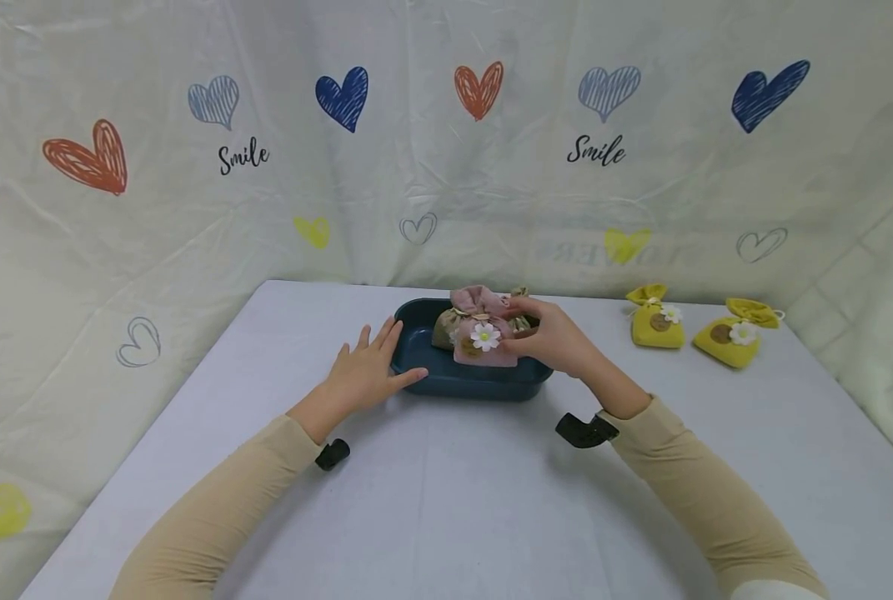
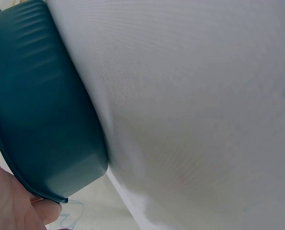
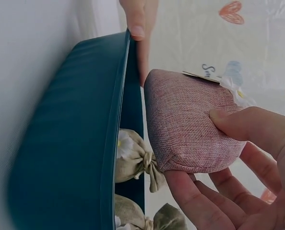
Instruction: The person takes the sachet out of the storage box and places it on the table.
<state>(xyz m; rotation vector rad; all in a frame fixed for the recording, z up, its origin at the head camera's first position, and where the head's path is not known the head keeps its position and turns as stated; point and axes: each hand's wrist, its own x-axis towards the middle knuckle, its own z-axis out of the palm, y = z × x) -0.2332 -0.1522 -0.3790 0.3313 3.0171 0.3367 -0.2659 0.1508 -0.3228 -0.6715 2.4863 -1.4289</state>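
Observation:
A pink drawstring pouch with a white daisy is held by my right hand over the teal basin. In the right wrist view, my thumb presses one side of the pink pouch and the fingers support it from the other side. Several tan drawstring pouches lie in the basin beneath, partly hidden. My left hand rests on the basin's left end, fingers straight and spread, thumb over the front rim. The left wrist view has the basin's outer wall with fingers at its rim.
Two yellow drawstring pouches, one upright and one leaning, are at the table's back right. A white cloth covers the table. Behind its far edge hangs a curtain printed with hearts.

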